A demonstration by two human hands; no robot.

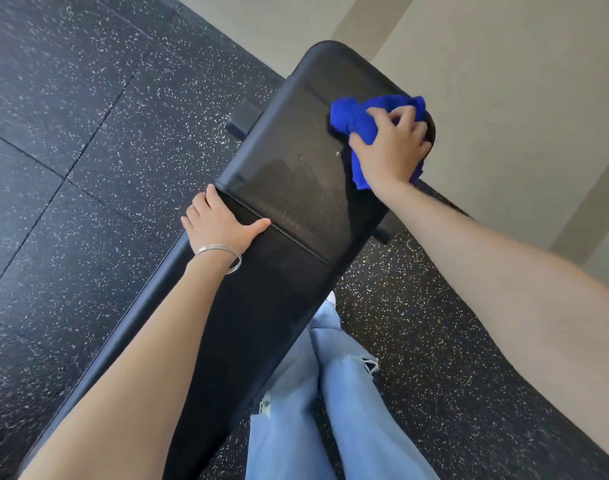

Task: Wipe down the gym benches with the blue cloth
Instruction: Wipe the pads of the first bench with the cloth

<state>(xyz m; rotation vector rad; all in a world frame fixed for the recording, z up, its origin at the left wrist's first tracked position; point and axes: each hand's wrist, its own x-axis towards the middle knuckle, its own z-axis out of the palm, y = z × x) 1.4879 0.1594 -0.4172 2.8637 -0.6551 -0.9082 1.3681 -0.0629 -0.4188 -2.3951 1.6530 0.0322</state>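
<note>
Now underway: wiping the far pad of a black padded bench [289,174], seen from above by the person doing the work.
Cloth: a bright blue cloth [348,119], bunched up, lies on the far right corner of the bench top, close to the rounded end.
Right hand: the right hand [389,147] presses down on the cloth, with the fingers curled into its folds.
Left hand: the left hand [220,226] grips the left edge of the bench beside the seam [278,230] between the two pads. Its fingers are wrapped over the side and the thumb lies flat on top. Thin silver bangles [223,256] circle the wrist.
Hands together or apart: well apart, one bracing and one wiping.
Surroundings: black rubber floor [71,133] flecked with white, a pale wall [503,81] beyond the bench, and light blue ripped jeans [348,393] below.
Progress: probably early on this bench. A faint sheen shows on the far pad, but whether the near pad has been wiped cannot be told.
Next move: likely long strokes drawing the cloth across the far pad and back toward the seam, keeping steady downward pressure. The bracing hand will have to lift off before the cloth reaches its spot.
</note>
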